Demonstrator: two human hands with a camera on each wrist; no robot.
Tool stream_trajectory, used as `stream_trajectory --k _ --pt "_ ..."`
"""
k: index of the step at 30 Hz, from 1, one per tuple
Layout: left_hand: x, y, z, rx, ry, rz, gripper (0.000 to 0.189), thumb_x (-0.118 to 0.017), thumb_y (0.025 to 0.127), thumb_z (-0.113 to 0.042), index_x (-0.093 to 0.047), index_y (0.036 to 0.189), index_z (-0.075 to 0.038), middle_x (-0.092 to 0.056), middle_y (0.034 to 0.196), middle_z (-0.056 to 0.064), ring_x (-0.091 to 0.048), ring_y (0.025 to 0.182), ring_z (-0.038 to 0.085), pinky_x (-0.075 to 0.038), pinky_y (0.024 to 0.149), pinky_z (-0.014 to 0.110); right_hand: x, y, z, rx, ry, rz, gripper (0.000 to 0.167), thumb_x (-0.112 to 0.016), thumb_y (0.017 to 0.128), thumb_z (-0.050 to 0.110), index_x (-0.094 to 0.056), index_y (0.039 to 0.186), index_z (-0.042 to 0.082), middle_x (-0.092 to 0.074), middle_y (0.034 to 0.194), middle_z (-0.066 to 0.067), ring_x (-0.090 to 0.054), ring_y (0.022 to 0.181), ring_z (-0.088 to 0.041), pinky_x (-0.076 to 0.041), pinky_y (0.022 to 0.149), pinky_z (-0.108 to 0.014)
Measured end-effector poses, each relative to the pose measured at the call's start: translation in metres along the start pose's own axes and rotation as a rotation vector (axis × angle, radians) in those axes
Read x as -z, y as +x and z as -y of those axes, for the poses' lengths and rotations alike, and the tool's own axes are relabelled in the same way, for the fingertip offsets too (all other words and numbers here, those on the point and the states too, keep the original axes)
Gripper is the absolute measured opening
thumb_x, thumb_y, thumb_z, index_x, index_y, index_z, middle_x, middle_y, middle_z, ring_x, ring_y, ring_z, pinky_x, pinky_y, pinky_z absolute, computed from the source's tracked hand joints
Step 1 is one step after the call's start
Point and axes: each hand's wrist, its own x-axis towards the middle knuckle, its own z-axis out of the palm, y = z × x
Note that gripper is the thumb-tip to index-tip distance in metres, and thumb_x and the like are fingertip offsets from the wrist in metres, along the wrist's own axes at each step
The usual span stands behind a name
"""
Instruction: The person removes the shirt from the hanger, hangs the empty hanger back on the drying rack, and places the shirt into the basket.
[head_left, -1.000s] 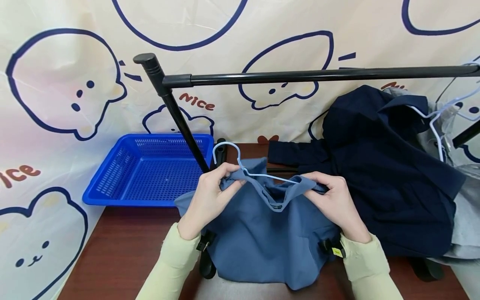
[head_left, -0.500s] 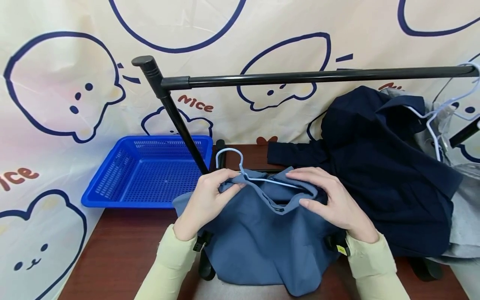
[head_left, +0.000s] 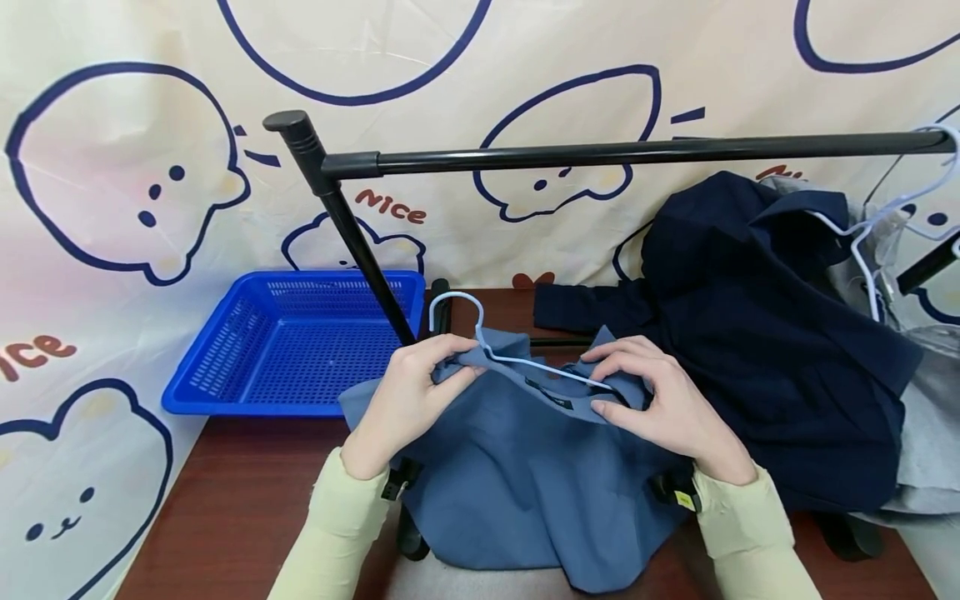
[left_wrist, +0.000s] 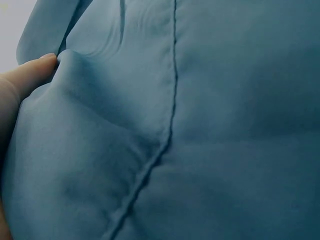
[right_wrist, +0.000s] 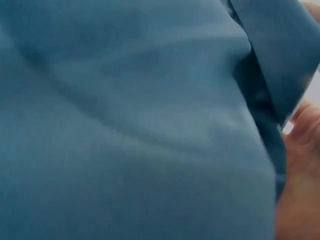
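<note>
A blue-grey collared shirt (head_left: 525, 483) hangs down in front of me over the table. Its neck opening has a light blue hanger (head_left: 540, 367) in it, the hook standing up at the left. My left hand (head_left: 408, 392) pinches the left side of the collar beside the hook, thumb in front. My right hand (head_left: 660, 400) holds the right side of the collar, fingers over the top edge and thumb at the front near the hanger's arm. Both wrist views are mostly filled by shirt cloth (left_wrist: 225, 125), with parts of a hand (right_wrist: 300, 170) at the edge.
A black rack (head_left: 525, 157) spans the back. Behind its left post sits a blue plastic basket (head_left: 202, 367). At the right hangs a navy garment (head_left: 765, 375) on another light hanger (head_left: 870, 225), with grey clothing (head_left: 930, 433) behind it. The table (head_left: 247, 500) is dark red-brown.
My right hand has shifted its hold from a pinch at the collar's edge to fingers over the collar. The hanger's right arm now slants lower into the neck; the left hand stays nearly put.
</note>
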Motion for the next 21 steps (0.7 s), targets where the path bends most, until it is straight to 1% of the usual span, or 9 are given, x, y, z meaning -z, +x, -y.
stream_trajectory --k 4,7,8,10,14,16,19,21 --pt "0.007 -0.002 0.002 0.013 0.01 -0.041 0.029 -0.079 0.09 -0.011 -0.074 0.118 -0.008 -0.073 0.11 0.0 -0.064 0.085 0.009 -0.054 0.07 0.031 0.002 -0.004 -0.003 -0.04 0.046 0.003 0.024 -0.084 0.083 0.009 -0.072 0.099 0.023 -0.068 0.122 0.006 -0.059 0.111 -0.014 -0.044 0.091 -0.026" --pt "0.011 -0.003 0.003 0.013 0.014 -0.074 0.031 -0.081 0.089 -0.011 -0.074 0.119 -0.01 -0.074 0.107 -0.002 -0.061 0.08 0.009 -0.049 0.064 0.029 0.003 -0.005 -0.005 -0.044 0.074 0.007 0.025 -0.082 0.084 0.006 -0.069 0.096 0.023 -0.069 0.119 0.004 -0.063 0.105 -0.015 -0.046 0.088 -0.024" --pt "0.013 -0.004 0.004 0.012 0.016 -0.089 0.032 -0.082 0.088 -0.011 -0.074 0.119 -0.01 -0.073 0.103 -0.003 -0.059 0.075 0.009 -0.047 0.062 0.028 0.004 -0.005 -0.005 -0.043 0.081 0.011 0.025 -0.082 0.084 0.005 -0.068 0.095 0.023 -0.069 0.118 0.004 -0.064 0.105 -0.016 -0.046 0.088 -0.024" --pt "0.016 -0.005 0.005 0.009 0.019 -0.118 0.033 -0.083 0.086 -0.011 -0.075 0.119 -0.012 -0.072 0.098 -0.005 -0.056 0.072 0.009 -0.043 0.058 0.027 0.005 -0.005 -0.006 -0.04 0.087 0.02 0.026 -0.081 0.085 0.004 -0.065 0.092 0.024 -0.07 0.116 0.004 -0.064 0.105 -0.015 -0.046 0.089 -0.024" --pt "0.024 -0.007 0.007 0.004 0.027 -0.176 0.036 -0.086 0.083 -0.01 -0.075 0.118 -0.013 -0.07 0.094 -0.004 -0.056 0.073 0.011 -0.043 0.06 0.024 0.007 -0.007 -0.007 -0.039 0.102 0.035 0.032 -0.076 0.088 0.002 -0.057 0.081 0.026 -0.072 0.111 0.005 -0.065 0.106 -0.015 -0.045 0.091 -0.025" --pt "0.028 -0.008 0.008 0.013 0.033 -0.209 0.037 -0.086 0.083 -0.008 -0.076 0.118 -0.012 -0.071 0.096 -0.002 -0.059 0.079 0.012 -0.046 0.066 0.024 0.008 -0.008 -0.008 -0.027 0.121 0.033 0.034 -0.074 0.09 0.0 -0.055 0.078 0.025 -0.072 0.11 0.004 -0.066 0.105 -0.017 -0.047 0.088 -0.025" --pt "0.032 -0.009 0.008 0.038 0.039 -0.259 0.037 -0.086 0.082 -0.006 -0.076 0.117 -0.01 -0.071 0.095 0.0 -0.059 0.079 0.013 -0.046 0.069 0.021 0.008 -0.011 -0.009 -0.02 0.169 0.041 0.033 -0.072 0.092 -0.001 -0.054 0.078 0.023 -0.073 0.109 0.002 -0.067 0.105 -0.019 -0.049 0.085 -0.026" --pt "0.034 -0.009 0.007 0.049 0.042 -0.275 0.034 -0.085 0.083 -0.005 -0.076 0.116 -0.009 -0.073 0.098 0.001 -0.063 0.083 0.013 -0.049 0.075 0.019 0.007 -0.013 -0.01 -0.018 0.181 0.04 0.031 -0.074 0.091 0.0 -0.055 0.08 0.022 -0.073 0.109 0.001 -0.067 0.105 -0.02 -0.05 0.083 -0.027"
